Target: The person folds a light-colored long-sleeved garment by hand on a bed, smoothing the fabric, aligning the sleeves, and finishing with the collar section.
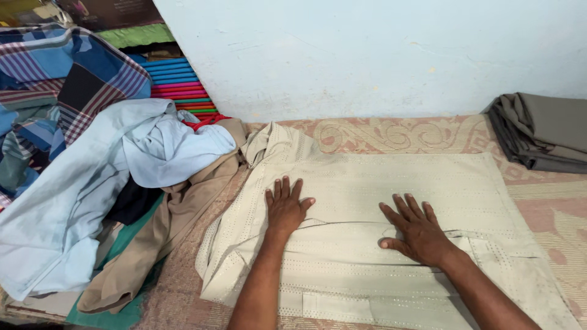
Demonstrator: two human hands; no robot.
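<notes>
A cream, dotted garment [391,183] lies spread flat on a patterned mat [550,214], partly folded, with its collar toward the wall. My left hand [285,206] rests palm down on the garment's left part, fingers spread and pointing to the wall. My right hand [416,229] presses flat on the middle of the garment, next to a folded edge. Neither hand grips anything.
A heap of clothes lies at the left: a light blue shirt [92,183], a tan garment [171,232] and a blue checked cloth [55,79]. A folded grey-brown garment [541,131] sits at the right by the pale wall [367,55]. Coloured hangers [180,85] are stacked behind the heap.
</notes>
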